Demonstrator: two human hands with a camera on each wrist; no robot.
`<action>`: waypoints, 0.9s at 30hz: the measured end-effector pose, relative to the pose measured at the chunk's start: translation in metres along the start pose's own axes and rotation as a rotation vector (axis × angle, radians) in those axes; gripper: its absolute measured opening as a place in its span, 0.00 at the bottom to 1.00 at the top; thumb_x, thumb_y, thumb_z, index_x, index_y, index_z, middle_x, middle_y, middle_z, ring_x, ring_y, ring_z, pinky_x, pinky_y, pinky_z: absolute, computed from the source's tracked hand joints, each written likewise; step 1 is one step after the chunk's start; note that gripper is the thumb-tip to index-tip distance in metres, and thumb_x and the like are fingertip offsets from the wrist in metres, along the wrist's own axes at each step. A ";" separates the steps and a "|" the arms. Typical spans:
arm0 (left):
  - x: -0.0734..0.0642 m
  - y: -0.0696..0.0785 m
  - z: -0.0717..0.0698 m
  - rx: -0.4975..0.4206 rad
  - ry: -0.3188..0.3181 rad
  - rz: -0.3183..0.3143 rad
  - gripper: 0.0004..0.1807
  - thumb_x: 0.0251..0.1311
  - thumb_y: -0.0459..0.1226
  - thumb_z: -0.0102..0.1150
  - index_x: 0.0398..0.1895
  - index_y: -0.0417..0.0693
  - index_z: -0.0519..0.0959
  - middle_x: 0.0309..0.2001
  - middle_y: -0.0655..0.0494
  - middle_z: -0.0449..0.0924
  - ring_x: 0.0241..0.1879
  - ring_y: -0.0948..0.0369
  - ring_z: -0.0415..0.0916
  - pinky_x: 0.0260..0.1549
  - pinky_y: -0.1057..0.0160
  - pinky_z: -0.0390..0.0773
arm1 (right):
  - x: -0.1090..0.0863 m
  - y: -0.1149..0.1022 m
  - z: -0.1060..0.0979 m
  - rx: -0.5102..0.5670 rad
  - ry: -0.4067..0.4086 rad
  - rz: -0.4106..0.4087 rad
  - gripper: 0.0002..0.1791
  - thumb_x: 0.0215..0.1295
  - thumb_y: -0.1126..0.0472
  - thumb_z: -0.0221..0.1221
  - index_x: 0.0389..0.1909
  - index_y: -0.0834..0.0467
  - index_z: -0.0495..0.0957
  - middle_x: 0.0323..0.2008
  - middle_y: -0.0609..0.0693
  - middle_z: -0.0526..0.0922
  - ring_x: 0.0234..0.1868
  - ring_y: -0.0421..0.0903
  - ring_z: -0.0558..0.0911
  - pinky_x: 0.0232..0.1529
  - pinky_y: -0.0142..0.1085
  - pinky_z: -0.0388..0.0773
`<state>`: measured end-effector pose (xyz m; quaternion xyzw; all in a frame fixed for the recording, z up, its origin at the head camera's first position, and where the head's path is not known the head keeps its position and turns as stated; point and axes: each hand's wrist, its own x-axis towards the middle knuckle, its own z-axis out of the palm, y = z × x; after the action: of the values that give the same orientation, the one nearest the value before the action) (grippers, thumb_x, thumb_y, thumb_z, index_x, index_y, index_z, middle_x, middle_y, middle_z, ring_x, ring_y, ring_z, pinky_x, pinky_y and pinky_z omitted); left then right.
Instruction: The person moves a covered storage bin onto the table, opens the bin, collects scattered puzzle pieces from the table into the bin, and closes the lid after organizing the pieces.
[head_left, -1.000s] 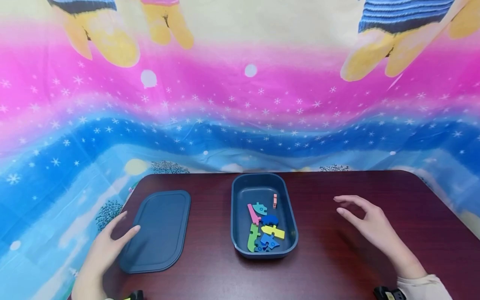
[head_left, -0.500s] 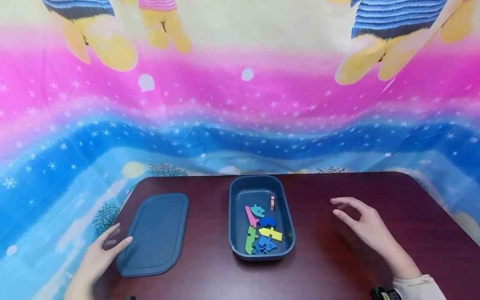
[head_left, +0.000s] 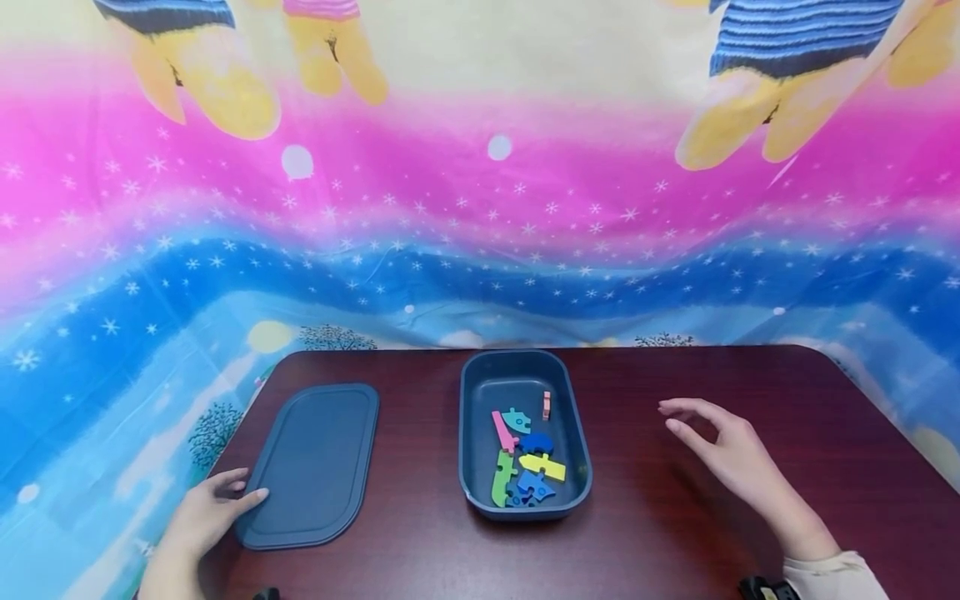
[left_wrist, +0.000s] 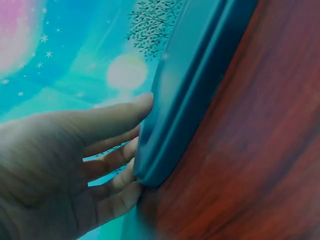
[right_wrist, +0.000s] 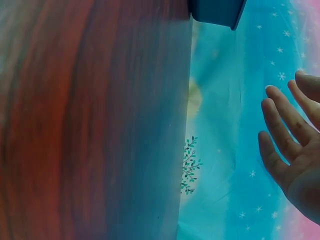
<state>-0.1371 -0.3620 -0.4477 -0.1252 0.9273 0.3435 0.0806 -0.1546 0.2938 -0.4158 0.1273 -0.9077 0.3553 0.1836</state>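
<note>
A flat dark blue-grey lid [head_left: 315, 467] lies on the table at the left. My left hand [head_left: 201, 515] is at its near left edge, the thumb on the lid's rim and the fingers at its outer side, as the left wrist view also shows. The matching deep box [head_left: 480, 375] stands at mid table. Inside it are several puzzle pieces, among them a yellow piece [head_left: 543, 467], a green piece [head_left: 502, 479], a teal piece [head_left: 516, 420] and a pink piece [head_left: 502, 432]. My right hand [head_left: 735, 450] hovers right of the box, fingers loosely bent, holding nothing.
A small orange-pink piece [head_left: 547, 406] stands near the box's right wall. The dark red-brown table [head_left: 630, 533] has rounded far corners. Behind it hangs a printed cloth backdrop [head_left: 480, 208] with snowflakes.
My left hand has come down to the lid's edge and now touches it. My right hand has hardly moved. The lid, the box and the pieces lie as before.
</note>
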 end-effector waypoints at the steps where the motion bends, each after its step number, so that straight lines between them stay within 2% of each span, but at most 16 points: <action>1: 0.000 0.000 0.000 0.009 0.007 0.001 0.45 0.63 0.55 0.63 0.66 0.23 0.64 0.56 0.24 0.72 0.52 0.34 0.75 0.47 0.38 0.76 | 0.000 0.000 0.000 -0.002 -0.005 0.003 0.14 0.67 0.59 0.65 0.52 0.46 0.83 0.41 0.41 0.85 0.45 0.31 0.78 0.46 0.22 0.66; 5: 0.001 -0.001 0.000 0.026 0.028 -0.022 0.43 0.63 0.54 0.63 0.64 0.24 0.68 0.55 0.26 0.74 0.54 0.32 0.71 0.48 0.35 0.73 | 0.001 -0.003 0.001 -0.016 -0.024 0.020 0.13 0.68 0.58 0.64 0.52 0.46 0.83 0.43 0.46 0.86 0.47 0.33 0.79 0.46 0.22 0.67; 9: 0.000 -0.003 0.001 0.021 0.052 -0.042 0.38 0.64 0.52 0.63 0.62 0.26 0.71 0.52 0.28 0.77 0.53 0.32 0.71 0.46 0.36 0.74 | 0.001 -0.003 0.002 -0.041 -0.050 0.035 0.12 0.69 0.56 0.62 0.52 0.46 0.83 0.44 0.46 0.86 0.48 0.31 0.78 0.48 0.28 0.69; 13: 0.000 -0.004 0.002 -0.059 0.069 -0.066 0.34 0.65 0.49 0.63 0.61 0.28 0.73 0.49 0.30 0.80 0.47 0.38 0.78 0.40 0.43 0.80 | 0.001 -0.003 0.003 -0.058 -0.069 0.048 0.12 0.70 0.56 0.62 0.52 0.47 0.82 0.45 0.44 0.86 0.48 0.30 0.77 0.48 0.33 0.71; 17: 0.001 -0.004 0.004 -0.120 0.083 -0.087 0.35 0.65 0.51 0.62 0.63 0.29 0.73 0.54 0.30 0.77 0.50 0.38 0.77 0.40 0.47 0.82 | 0.000 -0.002 0.003 -0.062 -0.071 0.049 0.12 0.70 0.56 0.62 0.52 0.46 0.82 0.45 0.43 0.86 0.49 0.30 0.77 0.48 0.34 0.72; 21: 0.001 -0.004 0.004 -0.103 0.079 -0.079 0.38 0.64 0.53 0.62 0.63 0.28 0.72 0.56 0.30 0.76 0.51 0.37 0.76 0.41 0.47 0.81 | 0.000 -0.002 0.003 -0.054 -0.073 0.044 0.12 0.70 0.57 0.62 0.52 0.46 0.82 0.45 0.43 0.86 0.48 0.28 0.76 0.47 0.30 0.73; 27: 0.002 -0.001 0.005 -0.018 0.131 -0.068 0.31 0.64 0.48 0.64 0.59 0.29 0.76 0.46 0.37 0.83 0.53 0.35 0.73 0.48 0.37 0.75 | 0.000 -0.002 0.003 -0.054 -0.076 0.035 0.12 0.70 0.57 0.62 0.52 0.47 0.82 0.45 0.44 0.86 0.48 0.28 0.77 0.46 0.28 0.73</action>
<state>-0.1388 -0.3598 -0.4521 -0.1797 0.9227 0.3397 0.0301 -0.1550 0.2900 -0.4167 0.1200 -0.9253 0.3288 0.1459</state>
